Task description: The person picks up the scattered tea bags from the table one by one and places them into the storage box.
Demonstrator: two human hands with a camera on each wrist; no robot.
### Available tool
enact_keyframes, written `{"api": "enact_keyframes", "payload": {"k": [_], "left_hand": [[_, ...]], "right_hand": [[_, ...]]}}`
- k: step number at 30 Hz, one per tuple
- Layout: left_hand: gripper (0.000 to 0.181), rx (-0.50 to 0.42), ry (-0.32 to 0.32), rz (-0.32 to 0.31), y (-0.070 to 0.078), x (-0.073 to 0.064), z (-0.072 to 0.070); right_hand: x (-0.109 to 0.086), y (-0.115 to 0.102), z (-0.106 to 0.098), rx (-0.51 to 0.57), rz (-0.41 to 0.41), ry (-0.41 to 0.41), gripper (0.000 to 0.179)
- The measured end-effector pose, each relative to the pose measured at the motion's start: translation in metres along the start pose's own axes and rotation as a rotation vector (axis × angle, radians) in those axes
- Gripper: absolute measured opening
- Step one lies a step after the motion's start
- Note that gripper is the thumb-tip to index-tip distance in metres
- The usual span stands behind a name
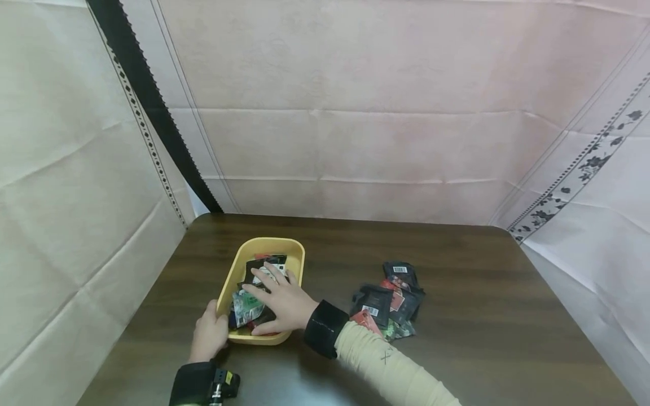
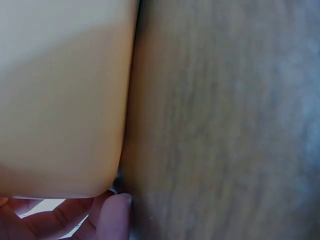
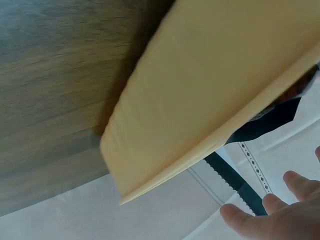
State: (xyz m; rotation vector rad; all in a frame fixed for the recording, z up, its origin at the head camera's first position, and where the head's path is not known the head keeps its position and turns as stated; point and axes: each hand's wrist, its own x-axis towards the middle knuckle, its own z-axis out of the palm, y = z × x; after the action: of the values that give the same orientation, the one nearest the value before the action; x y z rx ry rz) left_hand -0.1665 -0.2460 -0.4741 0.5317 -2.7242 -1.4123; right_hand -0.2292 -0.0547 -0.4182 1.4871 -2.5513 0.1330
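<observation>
A yellow plastic basket [image 1: 293, 252] stands on the table, holding several small packets [image 1: 247, 307] in black, green and red. My left hand [image 1: 209, 334] grips the basket's near left corner. In the left wrist view its thumb [image 2: 114, 217] and curled fingers show at the edge of the pale basket wall [image 2: 65, 115]. Over the packets, my right hand [image 1: 286, 301] spreads its fingers; whether they touch the packets cannot be told. The right wrist view shows those spread fingers [image 3: 295, 186] beside the basket's rim [image 3: 220, 135], with a black packet [image 3: 265, 121] sticking up above it.
To the right of the basket lies a loose pile of packets [image 1: 401, 299], mostly black with some red and green. The brown wooden table [image 1: 472, 316] has pale patterned cloth [image 1: 365, 146] hanging behind it and at both sides.
</observation>
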Motion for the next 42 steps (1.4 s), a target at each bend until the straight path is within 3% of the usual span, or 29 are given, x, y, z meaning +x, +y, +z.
{"api": "enact_keyframes", "payload": {"k": [10,19,29,36,42], "left_hand": [[0.031,0.000,-0.015,-0.001,-0.001,0.000,-0.001],[0.032,-0.005,-0.010,0.025,-0.002,0.001,-0.001],[0.032,0.008,-0.028,0.009,-0.001,0.001,-0.002],[0.032,0.016,-0.038,-0.007,-0.002,0.003,-0.002],[0.033,0.018,-0.040,-0.009,-0.002,0.002,-0.001]], "right_hand": [[-0.031,0.018,-0.001,0.109,0.063,-0.040,0.078],[-0.080,0.047,0.001,0.125,0.107,-0.051,0.071],[-0.136,0.068,0.012,0.166,0.153,-0.128,0.069],[-0.160,0.075,0.012,0.145,0.132,-0.221,0.071],[-0.169,0.073,0.018,0.016,0.066,-0.317,0.080]]}}
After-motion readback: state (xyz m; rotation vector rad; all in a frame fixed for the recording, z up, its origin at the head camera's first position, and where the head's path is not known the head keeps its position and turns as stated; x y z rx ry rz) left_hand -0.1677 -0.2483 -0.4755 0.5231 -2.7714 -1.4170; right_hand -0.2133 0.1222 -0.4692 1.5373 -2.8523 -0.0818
